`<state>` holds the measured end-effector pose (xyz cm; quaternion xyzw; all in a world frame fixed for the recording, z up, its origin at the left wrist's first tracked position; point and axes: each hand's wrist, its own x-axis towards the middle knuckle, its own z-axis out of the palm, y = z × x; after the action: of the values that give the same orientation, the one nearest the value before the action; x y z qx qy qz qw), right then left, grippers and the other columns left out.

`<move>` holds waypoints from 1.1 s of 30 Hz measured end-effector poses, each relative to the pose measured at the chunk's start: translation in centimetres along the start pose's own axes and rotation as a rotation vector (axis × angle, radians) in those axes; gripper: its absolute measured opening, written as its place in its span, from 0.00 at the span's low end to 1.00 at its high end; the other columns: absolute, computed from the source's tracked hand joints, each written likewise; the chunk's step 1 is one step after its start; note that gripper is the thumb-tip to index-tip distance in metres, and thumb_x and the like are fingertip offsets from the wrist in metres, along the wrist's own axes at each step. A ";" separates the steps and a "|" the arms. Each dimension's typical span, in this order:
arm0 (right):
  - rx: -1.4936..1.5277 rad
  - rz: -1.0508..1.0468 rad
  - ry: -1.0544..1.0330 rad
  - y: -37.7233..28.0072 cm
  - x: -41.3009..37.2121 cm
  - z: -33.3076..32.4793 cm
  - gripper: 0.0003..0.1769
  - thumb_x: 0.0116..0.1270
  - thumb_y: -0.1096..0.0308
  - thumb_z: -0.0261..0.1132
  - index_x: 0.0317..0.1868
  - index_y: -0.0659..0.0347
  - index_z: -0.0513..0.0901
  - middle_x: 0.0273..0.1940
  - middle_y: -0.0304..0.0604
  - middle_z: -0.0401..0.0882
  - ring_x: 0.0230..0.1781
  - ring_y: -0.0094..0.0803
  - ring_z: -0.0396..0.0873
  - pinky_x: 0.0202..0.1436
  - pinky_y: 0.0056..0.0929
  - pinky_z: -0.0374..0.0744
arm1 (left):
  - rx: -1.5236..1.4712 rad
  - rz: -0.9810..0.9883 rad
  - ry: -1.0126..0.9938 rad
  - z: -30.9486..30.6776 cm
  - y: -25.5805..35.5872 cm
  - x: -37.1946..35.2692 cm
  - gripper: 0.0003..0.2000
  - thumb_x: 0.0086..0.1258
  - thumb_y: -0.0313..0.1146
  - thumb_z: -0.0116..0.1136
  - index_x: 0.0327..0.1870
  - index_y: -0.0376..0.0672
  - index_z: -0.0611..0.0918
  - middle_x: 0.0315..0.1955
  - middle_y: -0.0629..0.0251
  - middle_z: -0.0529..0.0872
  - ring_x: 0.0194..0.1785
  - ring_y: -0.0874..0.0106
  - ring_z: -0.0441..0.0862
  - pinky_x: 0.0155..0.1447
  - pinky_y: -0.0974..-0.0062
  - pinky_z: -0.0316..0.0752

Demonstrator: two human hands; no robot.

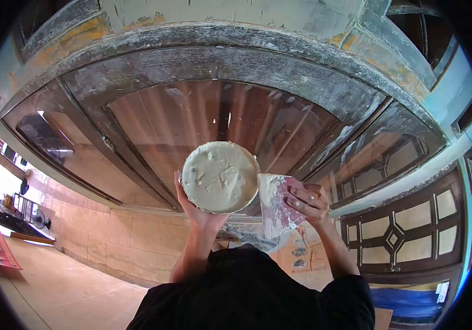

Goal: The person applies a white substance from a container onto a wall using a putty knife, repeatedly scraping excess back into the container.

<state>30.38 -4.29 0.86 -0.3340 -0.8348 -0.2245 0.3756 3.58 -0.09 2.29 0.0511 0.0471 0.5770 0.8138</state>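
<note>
Looking up at a weathered window frame (236,60); its paint is worn and streaked. Left hand (198,212) is closed under a round pan (220,177), fingers curling over the rim at 9 o'clock and the palm at 6 o'clock. The pan is full of pale putty with an uneven surface, and it sits near the middle of the view in front of the glass pane (192,115). Right hand (308,202) is at 3 o'clock of the pan, fingers folded tight on a wide scraper (274,204). The blade is smeared white. Its top corner lies just beside the pan's rim at 3 o'clock; contact cannot be told. Dark shirt (247,291) is at 6 o'clock, tiled wall (120,236) at 7 o'clock, small fan (38,219) at 9 o'clock.
</note>
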 end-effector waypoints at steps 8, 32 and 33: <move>0.276 0.105 -0.004 0.0 0.0 -1.9 0.11 0.48 0.71 0.71 0.36 0.54 0.87 0.41 0.39 0.86 0.38 0.31 0.81 0.39 0.25 0.78 | -0.036 -0.004 0.023 -0.4 0.1 0.3 0.34 0.63 0.67 0.40 0.60 0.51 0.73 0.58 0.66 0.74 0.60 0.60 0.70 0.62 0.55 0.65; 0.825 0.965 -0.431 1.3 9.6 -1.0 0.12 0.70 0.63 0.59 0.41 0.66 0.73 0.23 0.33 0.71 0.22 0.19 0.68 0.24 0.22 0.66 | -0.087 -0.105 -0.078 -1.6 -2.1 -1.2 0.40 0.63 0.71 0.34 0.68 0.50 0.66 0.65 0.63 0.68 0.66 0.56 0.66 0.67 0.50 0.59; 0.798 0.819 -0.331 1.3 9.7 -0.5 0.12 0.70 0.64 0.59 0.39 0.66 0.72 0.22 0.38 0.72 0.20 0.26 0.70 0.25 0.26 0.67 | -0.089 -0.105 -0.076 -1.8 -2.1 -1.2 0.40 0.63 0.71 0.34 0.68 0.50 0.66 0.65 0.63 0.68 0.66 0.56 0.66 0.67 0.50 0.59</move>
<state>26.78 0.01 8.88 -0.4926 -0.7053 0.3250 0.3929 4.88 -1.87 0.20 0.0343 -0.0070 0.5327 0.8456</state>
